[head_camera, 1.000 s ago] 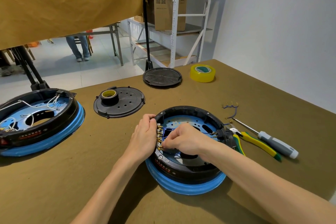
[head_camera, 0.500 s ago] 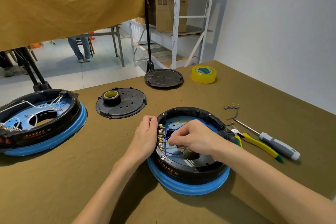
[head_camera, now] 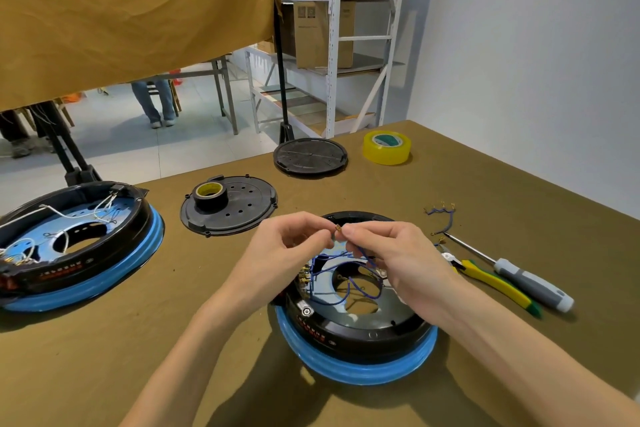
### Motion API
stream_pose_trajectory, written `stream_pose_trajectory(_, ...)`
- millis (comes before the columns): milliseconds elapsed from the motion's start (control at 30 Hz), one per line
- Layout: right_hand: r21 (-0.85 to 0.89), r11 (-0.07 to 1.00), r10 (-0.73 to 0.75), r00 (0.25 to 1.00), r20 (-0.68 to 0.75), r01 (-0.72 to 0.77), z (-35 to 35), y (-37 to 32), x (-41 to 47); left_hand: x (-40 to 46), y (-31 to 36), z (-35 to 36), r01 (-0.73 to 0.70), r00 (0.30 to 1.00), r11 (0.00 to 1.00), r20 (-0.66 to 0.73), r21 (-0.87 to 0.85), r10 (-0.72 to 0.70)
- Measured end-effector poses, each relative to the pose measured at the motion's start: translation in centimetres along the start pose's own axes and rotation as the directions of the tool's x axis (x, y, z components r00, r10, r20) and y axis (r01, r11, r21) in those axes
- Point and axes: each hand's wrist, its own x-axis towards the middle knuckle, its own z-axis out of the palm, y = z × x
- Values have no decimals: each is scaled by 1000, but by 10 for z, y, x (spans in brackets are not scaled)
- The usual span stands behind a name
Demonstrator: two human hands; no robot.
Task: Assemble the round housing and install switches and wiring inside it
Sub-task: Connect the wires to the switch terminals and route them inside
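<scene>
I see my left hand (head_camera: 287, 246) and right hand (head_camera: 391, 250) raised just above the round housing (head_camera: 353, 333), fingertips pinching the brass-tipped end of a thin blue wire (head_camera: 360, 255). The housing, glossy black plastic on a blue rubbery ring, sits on the olive cloth table (head_camera: 104, 357) and holds looping blue wires and brass terminals (head_camera: 304, 276).

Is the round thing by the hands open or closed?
Open. The housing has no lid on: blue wires and the plate inside show from above.
</scene>
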Motion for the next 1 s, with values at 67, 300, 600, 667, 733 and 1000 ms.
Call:
stream_pose_trajectory(67, 33, 999, -12, 1000, 0, 12, -2, 1, 1, -1, 2, 4, -12, 1000, 999, -2, -41, 11)
stream_pose_trajectory(300, 20, 997, -71, 997, -33, 72, -5, 4, -3, -2, -5, 12, -67, 996, 990, -69, -125, 59)
stream_pose_trajectory(600, -503, 839, -401, 861, -313, 208, -46, 18, 19, 3, -8, 21, 13, 992, 971, -116, -241, -42)
stream_pose_trajectory(667, -633, 770, -387, 845, -369, 77, -63, 27, 29, 4, -6, 24, 61, 995, 962, -65, -265, -80)
stream_pose_trajectory(733, -598, 801, -226, 918, -326, -15, -73, 40, 37, 8, -4, 28, 68, 997, 987, -16, -148, -72)
stream_pose_trajectory(1000, -578, 816, -221, 934, -281, 19, -80, 52, 47, 47, 4, 43, -80, 981, 958, 192, 275, 27)
